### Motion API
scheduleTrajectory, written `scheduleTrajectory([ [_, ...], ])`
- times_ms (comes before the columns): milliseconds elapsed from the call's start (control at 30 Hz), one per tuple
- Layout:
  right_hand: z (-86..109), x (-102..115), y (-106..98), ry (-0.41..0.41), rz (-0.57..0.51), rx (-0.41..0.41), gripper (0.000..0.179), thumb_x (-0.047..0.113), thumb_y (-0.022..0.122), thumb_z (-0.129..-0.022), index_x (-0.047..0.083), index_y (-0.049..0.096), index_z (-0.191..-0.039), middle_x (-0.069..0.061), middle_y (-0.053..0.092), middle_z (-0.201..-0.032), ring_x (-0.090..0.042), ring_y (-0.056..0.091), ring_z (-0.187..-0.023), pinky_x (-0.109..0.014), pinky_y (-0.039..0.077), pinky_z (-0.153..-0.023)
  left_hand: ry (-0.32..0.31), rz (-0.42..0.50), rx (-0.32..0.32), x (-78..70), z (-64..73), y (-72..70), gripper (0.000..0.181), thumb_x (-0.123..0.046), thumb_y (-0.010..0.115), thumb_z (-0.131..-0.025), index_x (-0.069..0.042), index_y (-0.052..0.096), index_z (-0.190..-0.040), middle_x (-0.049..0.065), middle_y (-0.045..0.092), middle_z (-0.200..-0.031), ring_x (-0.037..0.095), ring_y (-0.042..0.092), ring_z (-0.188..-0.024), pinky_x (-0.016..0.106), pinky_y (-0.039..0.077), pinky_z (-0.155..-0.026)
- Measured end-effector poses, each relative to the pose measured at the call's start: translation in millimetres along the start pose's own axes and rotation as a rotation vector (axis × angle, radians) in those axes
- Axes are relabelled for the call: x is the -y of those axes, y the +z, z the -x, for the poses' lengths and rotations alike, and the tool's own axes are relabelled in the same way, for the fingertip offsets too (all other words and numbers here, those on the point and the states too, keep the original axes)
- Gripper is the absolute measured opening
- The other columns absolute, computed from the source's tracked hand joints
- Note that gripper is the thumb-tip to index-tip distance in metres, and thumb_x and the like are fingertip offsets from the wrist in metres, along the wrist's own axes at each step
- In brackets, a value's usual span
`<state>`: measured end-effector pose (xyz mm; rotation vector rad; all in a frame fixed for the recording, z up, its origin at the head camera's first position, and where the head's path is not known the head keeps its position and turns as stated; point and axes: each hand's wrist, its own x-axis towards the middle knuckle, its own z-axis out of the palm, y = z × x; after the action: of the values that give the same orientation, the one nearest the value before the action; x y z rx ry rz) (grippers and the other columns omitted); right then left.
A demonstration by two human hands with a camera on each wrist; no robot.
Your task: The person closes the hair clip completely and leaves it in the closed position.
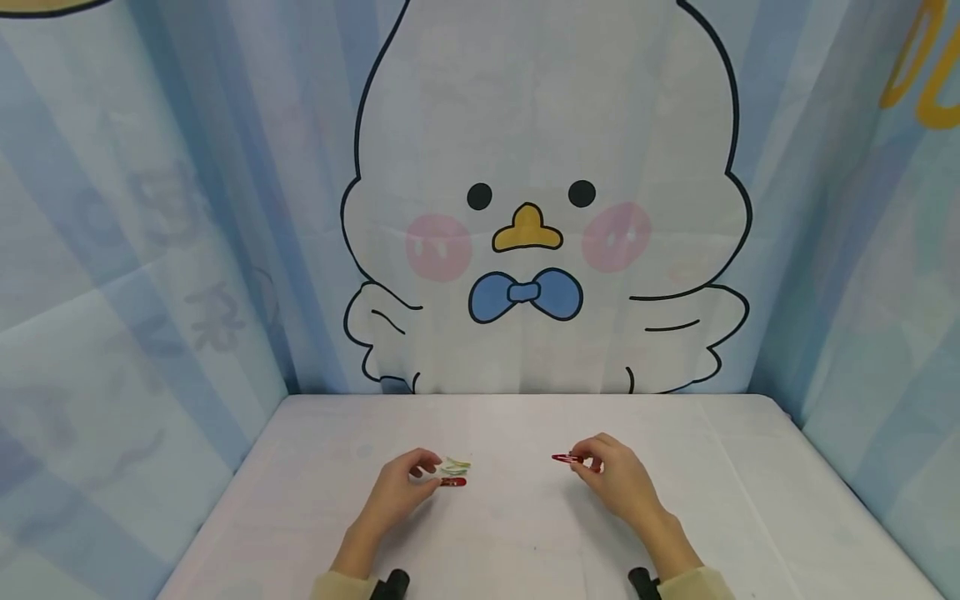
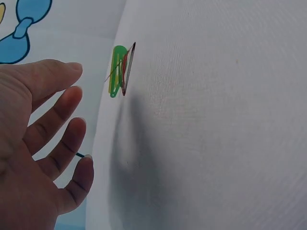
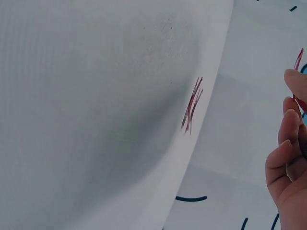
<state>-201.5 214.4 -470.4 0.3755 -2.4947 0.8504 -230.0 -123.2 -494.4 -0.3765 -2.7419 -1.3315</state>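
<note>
My right hand (image 1: pixel 618 479) pinches a red snap hair clip (image 1: pixel 564 458) between thumb and fingertips, held above the white table. In the right wrist view, the clip (image 3: pixel 299 60) juts up past the thumb. Several dark red clips (image 3: pixel 192 106) lie on the tabletop beneath that hand, mostly hidden by it in the head view. My left hand (image 1: pixel 401 490) hovers beside a small group of clips, thumb and fingers parted and loosely bent around nothing. In that group are a green clip (image 2: pixel 118 72), a yellowish one behind it and a red clip (image 1: pixel 453 482) with its parts spread.
A white cloth covers the table (image 1: pixel 517 542), whose back edge meets a curtain (image 1: pixel 540 350) printed with a cartoon bird. Blue striped curtains stand along the left and right sides. Black wrist straps (image 1: pixel 392 585) show at both sleeves.
</note>
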Motion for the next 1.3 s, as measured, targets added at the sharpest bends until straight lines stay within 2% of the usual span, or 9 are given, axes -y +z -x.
scheduleTrajectory([
  [200,0.4,-7.8,-3.0,0.051,0.026,0.051,0.02,0.004,0.085,-0.078,0.014,0.071,-0.087,0.007,0.062,-0.084,-0.01,0.053,-0.071,-0.027,0.045,-0.062,-0.044,-0.014,0.035,1.4,-1.2,-0.9,0.025,-0.002,0.077,-0.085,-0.008,0.068,-0.107,-0.001,0.064,-0.094,0.02,0.058,-0.09,0.042,0.05,-0.081],
  [333,-0.9,-13.6,-3.8,0.112,0.047,0.122,0.017,0.006,0.084,-0.08,0.013,0.072,-0.089,0.007,0.06,-0.082,-0.012,0.05,-0.07,-0.028,0.043,-0.061,-0.059,-0.034,0.057,2.4,-2.8,-0.6,0.024,-0.002,0.077,-0.085,-0.007,0.068,-0.106,-0.001,0.063,-0.091,0.019,0.057,-0.087,0.04,0.049,-0.079],
  [467,-1.4,-18.9,-3.9,0.162,0.055,0.2,0.015,0.006,0.083,-0.082,0.014,0.073,-0.09,0.008,0.058,-0.079,-0.011,0.048,-0.069,-0.028,0.042,-0.062,-0.076,-0.042,0.072,4.3,-4.2,0.5,0.023,-0.004,0.078,-0.085,-0.007,0.067,-0.105,0.0,0.062,-0.093,0.019,0.055,-0.086,0.04,0.048,-0.079],
  [600,-0.3,-25.7,-3.7,0.176,0.054,0.231,0.015,0.005,0.082,-0.082,0.014,0.072,-0.088,0.008,0.058,-0.078,-0.011,0.049,-0.068,-0.029,0.042,-0.062,-0.092,-0.054,0.083,6.4,-5.8,3.1,0.023,-0.006,0.079,-0.084,-0.008,0.067,-0.105,0.001,0.062,-0.096,0.019,0.054,-0.087,0.041,0.048,-0.081],
  [900,2.6,-35.6,-4.4,0.237,0.042,0.343,0.018,0.005,0.082,-0.082,0.016,0.067,-0.082,0.007,0.058,-0.076,-0.011,0.051,-0.07,-0.034,0.045,-0.066,-0.084,-0.093,0.112,9.6,-8.9,5.2,0.022,-0.008,0.08,-0.084,-0.009,0.068,-0.103,0.0,0.059,-0.096,0.019,0.052,-0.087,0.039,0.046,-0.078],
  [1133,3.8,-43.6,-2.5,0.3,-0.011,0.428,0.019,0.003,0.081,-0.082,0.014,0.066,-0.081,0.006,0.058,-0.076,-0.013,0.051,-0.071,-0.034,0.045,-0.069,-0.054,-0.181,0.1,15.4,-8.7,8.8,0.017,-0.011,0.08,-0.084,-0.013,0.069,-0.097,-0.003,0.056,-0.092,0.016,0.049,-0.083,0.04,0.041,-0.075],
  [1300,2.0,-47.8,-2.4,0.299,-0.019,0.436,0.018,0.002,0.08,-0.083,0.013,0.066,-0.082,0.006,0.057,-0.076,-0.013,0.051,-0.072,-0.034,0.044,-0.069,-0.05,-0.216,0.09,16.0,-11.0,10.3,0.012,-0.014,0.079,-0.086,-0.015,0.068,-0.09,-0.004,0.054,-0.09,0.016,0.048,-0.081,0.044,0.037,-0.074],
])
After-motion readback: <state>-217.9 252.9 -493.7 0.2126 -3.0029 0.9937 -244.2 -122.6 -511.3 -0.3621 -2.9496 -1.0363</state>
